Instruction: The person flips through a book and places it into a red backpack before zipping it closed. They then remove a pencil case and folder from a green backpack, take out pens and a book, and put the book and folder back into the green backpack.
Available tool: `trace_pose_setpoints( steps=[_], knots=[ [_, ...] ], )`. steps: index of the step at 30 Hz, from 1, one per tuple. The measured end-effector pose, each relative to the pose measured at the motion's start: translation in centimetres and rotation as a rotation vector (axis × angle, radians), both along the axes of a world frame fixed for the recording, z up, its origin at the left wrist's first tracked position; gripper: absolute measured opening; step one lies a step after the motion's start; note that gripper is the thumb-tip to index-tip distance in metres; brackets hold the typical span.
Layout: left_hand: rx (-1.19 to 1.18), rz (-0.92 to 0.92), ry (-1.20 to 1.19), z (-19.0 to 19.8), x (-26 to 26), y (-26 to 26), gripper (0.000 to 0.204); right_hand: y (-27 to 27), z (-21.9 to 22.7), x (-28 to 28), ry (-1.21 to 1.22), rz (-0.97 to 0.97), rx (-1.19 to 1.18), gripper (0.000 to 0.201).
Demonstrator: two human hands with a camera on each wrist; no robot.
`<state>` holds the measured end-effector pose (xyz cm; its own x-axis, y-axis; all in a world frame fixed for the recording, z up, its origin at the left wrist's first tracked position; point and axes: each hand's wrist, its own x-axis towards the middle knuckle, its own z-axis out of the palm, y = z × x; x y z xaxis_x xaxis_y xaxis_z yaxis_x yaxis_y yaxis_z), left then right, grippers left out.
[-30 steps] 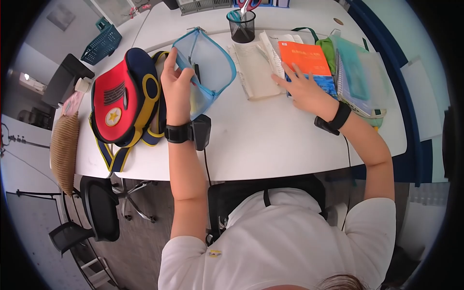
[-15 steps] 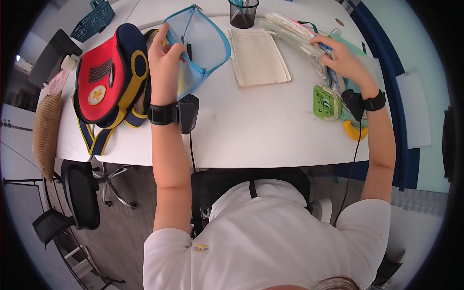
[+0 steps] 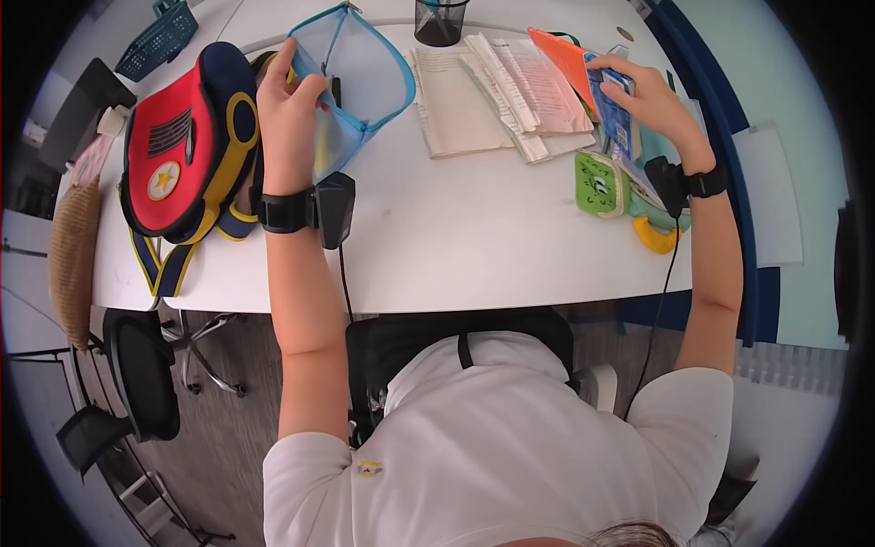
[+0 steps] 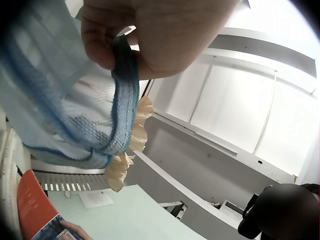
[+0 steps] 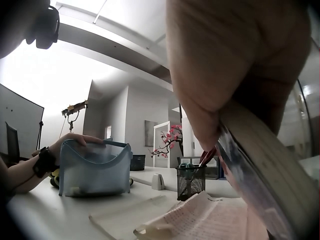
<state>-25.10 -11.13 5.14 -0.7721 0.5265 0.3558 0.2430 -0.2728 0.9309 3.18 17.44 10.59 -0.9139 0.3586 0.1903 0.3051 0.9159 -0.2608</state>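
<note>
The left hand [image 3: 290, 123] pinches the blue-edged rim of a translucent mesh pouch [image 3: 369, 77], which stands with its mouth apart and a dark pen-like item inside. In the left wrist view, fingers and thumb hold the pouch's zipped edge [image 4: 125, 95]. The right hand [image 3: 652, 105] grips an orange and blue book [image 3: 570, 64], tilted up off the table at the right. Its thick page block [image 5: 270, 155] shows close up in the right wrist view. Left of the book lie worn papers and booklets [image 3: 529, 87], fanned over an open-looking sheet [image 3: 460, 109].
A red and navy backpack [image 3: 169, 150] stands at the left, beside a tan cushion [image 3: 73, 260]. A mesh pen cup [image 3: 440, 23] is at the back. A green pouch [image 3: 599, 185] and a yellow item [image 3: 654, 235] lie near the right forearm. A blue basket [image 3: 157, 41] sits far left.
The right hand has lifted the orange book, first together with papers, and the papers now lie spread to its left. The left hand keeps its hold on the pouch. The head view has shifted.
</note>
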Motion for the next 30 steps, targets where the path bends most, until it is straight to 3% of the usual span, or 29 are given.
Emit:
trace_pose_setpoints(
  steps=[5, 8, 11, 13, 15, 18, 21, 23, 25, 28, 30],
  knots=[
    [-0.006, -0.005, 0.013, -0.3, -0.1, 0.2, 0.062, -2.0, 0.5, -0.2, -0.075, -0.09, -0.049, 0.029],
    [-0.015, -0.01, 0.023, -0.3, 0.0, 0.3, 0.061, -1.8, -1.2, -1.0, 0.101, 0.033, -0.004, 0.03],
    [-0.041, 0.0, 0.021, -0.1, 0.6, 0.5, 0.059, -3.3, -3.1, -3.5, 0.202, -0.006, 0.07, 0.034],
    [-0.035, 0.021, -0.003, 0.3, 1.2, 0.6, 0.057, -4.9, -5.9, -6.2, 0.28, -0.047, 0.243, 0.038],
    [-0.037, 0.034, -0.004, 0.4, 1.4, 0.7, 0.057, -8.1, -6.8, -6.5, 0.182, 0.064, 0.178, 0.04],
    [-0.044, 0.036, -0.009, 0.6, 1.4, 0.6, 0.057, -9.4, -6.0, -6.4, 0.098, 0.091, -0.158, 0.037],
    [-0.049, 0.031, -0.005, 0.4, 1.3, 0.7, 0.057, -4.0, -5.0, -4.1, 0.17, -0.142, 0.042, 0.034],
    [-0.031, 0.028, -0.006, -0.1, 1.1, 1.0, 0.058, -0.3, -4.4, -1.9, -0.026, -0.43, 0.216, 0.033],
    [-0.02, 0.01, -0.012, -0.2, 1.3, 1.2, 0.059, 2.6, -4.9, -0.1, -0.382, -0.573, 0.16, 0.033],
    [-0.029, -0.042, -0.006, 0.0, 1.9, 1.2, 0.059, 2.8, -6.5, 1.1, -0.431, -0.572, 0.203, 0.029],
    [-0.035, -0.074, -0.01, 0.2, 2.3, 1.1, 0.059, 3.3, -7.9, 1.1, -0.334, -0.533, 0.244, 0.029]
  ],
)
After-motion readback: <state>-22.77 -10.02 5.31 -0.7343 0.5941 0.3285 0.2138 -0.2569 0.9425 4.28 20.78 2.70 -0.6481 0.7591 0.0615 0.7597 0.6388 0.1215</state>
